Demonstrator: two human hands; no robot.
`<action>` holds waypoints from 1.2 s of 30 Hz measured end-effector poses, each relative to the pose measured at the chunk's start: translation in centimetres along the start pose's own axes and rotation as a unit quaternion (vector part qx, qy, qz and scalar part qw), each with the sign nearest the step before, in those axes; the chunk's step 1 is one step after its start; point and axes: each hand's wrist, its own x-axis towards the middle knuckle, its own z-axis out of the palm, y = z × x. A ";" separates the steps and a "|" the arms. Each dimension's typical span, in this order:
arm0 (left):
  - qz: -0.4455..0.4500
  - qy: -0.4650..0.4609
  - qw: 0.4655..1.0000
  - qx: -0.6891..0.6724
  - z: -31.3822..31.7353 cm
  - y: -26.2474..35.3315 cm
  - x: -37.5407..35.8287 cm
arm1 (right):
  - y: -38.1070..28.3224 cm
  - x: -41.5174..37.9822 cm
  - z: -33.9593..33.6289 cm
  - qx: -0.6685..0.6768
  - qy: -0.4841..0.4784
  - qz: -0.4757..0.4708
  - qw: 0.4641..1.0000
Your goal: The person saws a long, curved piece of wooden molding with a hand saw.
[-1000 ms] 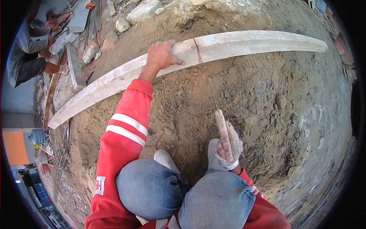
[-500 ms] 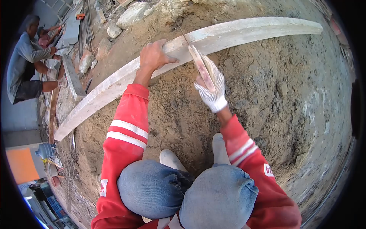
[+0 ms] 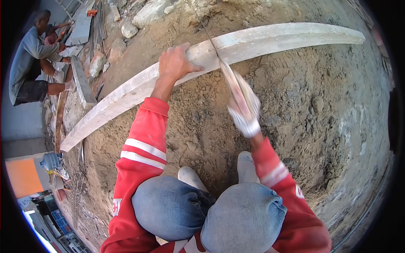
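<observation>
A long pale wooden beam (image 3: 270,40) lies across the dirt in front of my boots, looking curved through the lens. My bare left hand (image 3: 174,63) is clamped over the beam left of its middle, thumb on the near side and fingers over the far edge. In my right hand (image 3: 246,107), in a white knitted glove blurred by motion, is the handle of a handsaw (image 3: 236,86). The saw's thin blade crosses the beam's top, a little to the right of my left hand. My right fingers are wrapped round the handle.
Two people crouch at the upper left; the nearer person (image 3: 31,63) is by another plank (image 3: 82,82). Rocks (image 3: 129,29) and thin metal rods (image 3: 98,29) lie beyond the beam. A blue water jug (image 3: 50,161) stands at the left. Uneven soil (image 3: 291,109) surrounds my boots (image 3: 247,168).
My right hand has pulled the saw back toward me and slightly right, its blade still across the beam. My left hand keeps its hold; the whole view has shifted a little.
</observation>
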 end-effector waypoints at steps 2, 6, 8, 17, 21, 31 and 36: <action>-0.004 -0.010 1.000 -0.005 -0.3 0.0 0.0 | 2.4 3.9 3.7 0.101 0.051 0.033 0.993; 0.000 -0.026 0.999 -0.020 0.1 -1.0 0.2 | -0.2 1.6 0.6 0.055 0.023 0.019 0.998; 0.009 -0.008 0.999 -0.030 0.4 -1.4 0.8 | -2.2 -4.4 -2.9 -0.020 -0.059 0.070 0.996; 0.010 0.000 1.000 0.013 0.2 -0.1 0.8 | 0.6 1.6 0.9 0.075 -0.016 0.068 0.995; 0.023 -0.003 1.000 -0.008 -0.1 -1.0 0.8 | 1.3 4.8 2.7 0.125 0.045 0.045 0.990; 0.004 -0.022 1.000 0.001 0.3 -0.7 1.1 | -4.2 -9.3 -6.6 0.010 -0.133 0.117 0.984; -0.002 -0.034 0.999 0.015 -0.1 -0.5 0.7 | 0.1 6.1 2.2 0.108 0.023 0.075 0.991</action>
